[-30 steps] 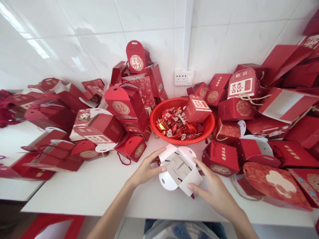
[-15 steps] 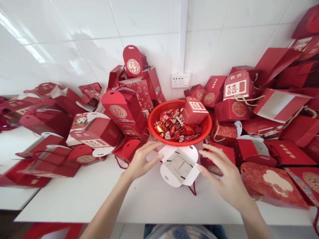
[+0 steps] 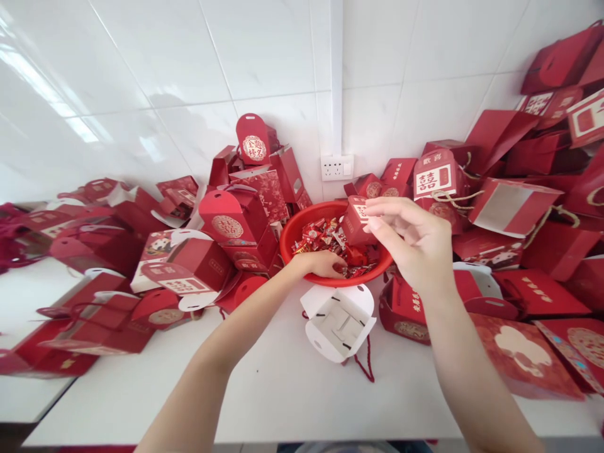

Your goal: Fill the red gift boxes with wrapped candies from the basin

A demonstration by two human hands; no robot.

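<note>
White tiled wall backs a white bench [image 3: 264, 390] heaped with red gift boxes [image 3: 231, 217]. Near the wall sits a red bowl [image 3: 289, 234] of sweets [image 3: 325, 234]. An open box [image 3: 338, 321] lies just before it. The left hand [image 3: 323, 263] rests curled among the sweets; its grip cannot be told. The right hand [image 3: 410, 242] hovers above, fingers loosely spread, empty.
</note>
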